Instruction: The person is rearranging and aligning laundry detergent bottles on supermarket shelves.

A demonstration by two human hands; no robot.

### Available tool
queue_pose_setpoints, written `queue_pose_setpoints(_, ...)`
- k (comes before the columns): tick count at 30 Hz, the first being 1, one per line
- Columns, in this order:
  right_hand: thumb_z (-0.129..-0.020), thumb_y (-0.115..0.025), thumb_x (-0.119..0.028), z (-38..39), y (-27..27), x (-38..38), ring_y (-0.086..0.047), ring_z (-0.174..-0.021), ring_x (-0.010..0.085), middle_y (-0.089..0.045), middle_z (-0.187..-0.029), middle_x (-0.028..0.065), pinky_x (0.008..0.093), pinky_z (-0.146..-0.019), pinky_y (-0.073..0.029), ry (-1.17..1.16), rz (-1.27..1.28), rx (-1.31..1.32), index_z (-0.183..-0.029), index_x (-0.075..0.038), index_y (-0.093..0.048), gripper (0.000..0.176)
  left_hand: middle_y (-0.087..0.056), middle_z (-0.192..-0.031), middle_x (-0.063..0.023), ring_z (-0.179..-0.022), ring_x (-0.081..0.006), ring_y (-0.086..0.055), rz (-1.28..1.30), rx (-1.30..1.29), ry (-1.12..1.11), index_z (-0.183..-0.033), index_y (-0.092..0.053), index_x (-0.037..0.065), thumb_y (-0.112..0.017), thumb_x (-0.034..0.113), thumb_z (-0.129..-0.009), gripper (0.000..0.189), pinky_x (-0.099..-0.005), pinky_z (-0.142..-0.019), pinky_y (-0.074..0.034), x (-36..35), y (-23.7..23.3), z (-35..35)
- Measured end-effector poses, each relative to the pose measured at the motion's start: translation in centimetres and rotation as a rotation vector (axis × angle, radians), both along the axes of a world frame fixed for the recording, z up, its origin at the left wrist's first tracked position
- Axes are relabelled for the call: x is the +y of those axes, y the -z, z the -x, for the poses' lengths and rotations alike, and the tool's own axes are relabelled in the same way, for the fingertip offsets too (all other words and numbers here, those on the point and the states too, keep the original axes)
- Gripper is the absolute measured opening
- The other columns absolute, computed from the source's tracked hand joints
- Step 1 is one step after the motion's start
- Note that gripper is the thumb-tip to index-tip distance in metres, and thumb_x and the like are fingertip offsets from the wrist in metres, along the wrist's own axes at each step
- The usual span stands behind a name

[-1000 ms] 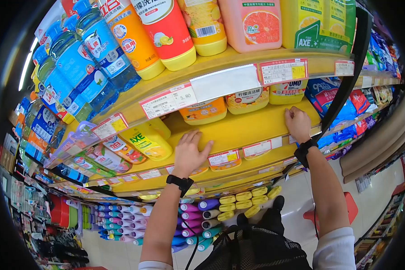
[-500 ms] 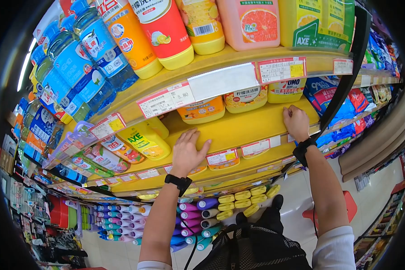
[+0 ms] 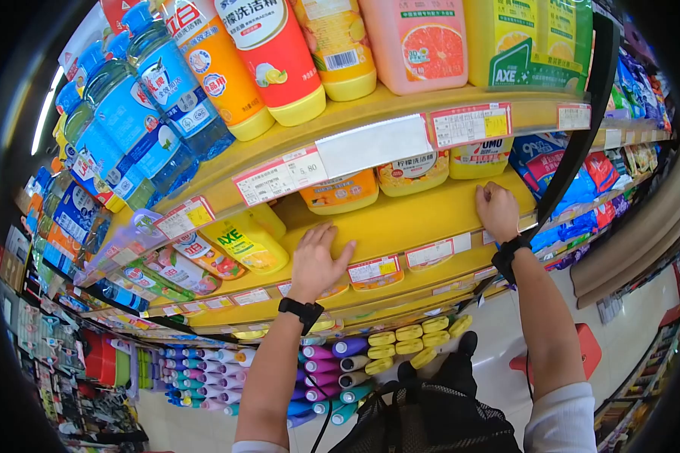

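Fingers [image 3: 321, 235] spread wide and pressed flat, holding nothing, a person's left hand [image 3: 315, 260] rests on the bare middle of a yellow shelf [image 3: 408, 215], close to its front edge. The right hand [image 3: 497, 211], fingers curled under in a loose fist, sits at the shelf's right end; whether it grips anything cannot be told. A yellow bottle [image 3: 243, 241] sits near the left hand, toward the shelf's left end. Orange bottles [image 3: 340, 190] line the back edge, apart from both hands. Price tags [image 3: 374, 269] hang on the front edge, just below the left palm. By the look of this stance, work on the bare board goes best with palms flat, weight light, wrists lifted over the tags, and the back row left undisturbed.
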State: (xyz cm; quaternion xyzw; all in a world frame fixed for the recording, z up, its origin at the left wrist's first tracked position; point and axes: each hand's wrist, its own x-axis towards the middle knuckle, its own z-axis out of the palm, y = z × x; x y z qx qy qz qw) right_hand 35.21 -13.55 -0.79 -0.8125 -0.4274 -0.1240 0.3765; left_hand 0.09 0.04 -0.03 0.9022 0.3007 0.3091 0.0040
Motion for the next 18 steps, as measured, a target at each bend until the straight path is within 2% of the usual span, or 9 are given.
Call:
queue_pose_setpoints(3,-0.091,-0.061,-0.024,0.0,0.5,0.0,-0.065,-0.07,0.0416,-0.066,-0.073,0.0206,0.0488,-0.066,-0.052,-0.001,-0.002,0.01,-0.074,0.0,-0.064,0.029,-0.064,-0.121,-0.0236,-0.116,-0.0393,-0.059,0.076,-0.007,-0.012,-0.112,-0.065,-0.007,-0.069,0.031,-0.088,0.045,-0.0452,-0.1,-0.047,-0.2,-0.1,-0.1)
queue_pose_setpoints(6,-0.09,-0.061,-0.024,-0.2,0.6,0.1,-0.065,-0.071,0.0414,-0.067,-0.074,0.0211,0.0491,-0.067,-0.052,0.015,-0.016,0.011,-0.075,-0.001,-0.065,0.028,-0.062,-0.123,-0.0232,-0.119,-0.04,-0.055,-0.155,0.025,0.008,-0.119,-0.061,-0.007,-0.071,0.029,-0.086,0.05,-0.048,-0.103,-0.042,-0.5,-1.8,-0.6)
queue_pose_setpoints(9,-0.09,-0.061,-0.024,-0.1,0.3,0.0,-0.066,-0.073,0.0409,-0.067,-0.076,0.0217,0.0486,-0.069,-0.053,0.025,0.022,0.05,-0.077,-0.001,-0.066,0.026,-0.06,-0.123,-0.0233,-0.12,-0.0408,-0.052,-0.485,-0.03,0.025,-0.123,-0.058,-0.006,-0.073,0.029,-0.084,0.055,-0.0505,-0.104,-0.04,-0.9,-6.1,-2.7)
queue_pose_setpoints(12,-0.089,-0.061,-0.024,-0.1,0.3,-0.1,-0.066,-0.073,0.0405,-0.068,-0.077,0.0219,0.0486,-0.07,-0.053,0.022,0.02,0.027,-0.08,-0.001,-0.067,0.026,-0.062,-0.119,-0.0256,-0.113,-0.042,-0.056,-0.446,-0.005,-0.108,-0.124,-0.057,-0.005,-0.073,0.033,-0.084,0.057,-0.0498,-0.098,-0.044,-1.0,-9.9,-4.8)
queue_pose_setpoints(16,-0.089,-0.061,-0.024,0.0,0.1,-0.2,-0.067,-0.074,0.0399,-0.068,-0.078,0.0214,0.0485,-0.071,-0.054,0.03,0.027,0.034,-0.08,-0.002,-0.068,0.025,-0.064,-0.112,-0.0272,-0.101,-0.0422,-0.063,-0.166,0.137,-0.159,-0.123,-0.058,-0.004,-0.071,0.039,-0.086,0.058,-0.0476,-0.089,-0.049,0.5,-12.9,-7.1)
queue_pose_setpoints(18,-0.089,-0.061,-0.023,0.1,-0.1,-0.3,-0.067,-0.075,0.0397,-0.069,-0.078,0.0211,0.0483,-0.071,-0.054,0.044,0.04,0.046,-0.08,-0.002,-0.068,0.024,-0.068,-0.106,-0.0202,-0.094,-0.0376,-0.065,-0.223,0.069,-0.08,-0.116,-0.066,0.004,-0.071,0.037,-0.087,0.044,-0.0461,-0.083,-0.052,1.4,-12.7,-7.8)
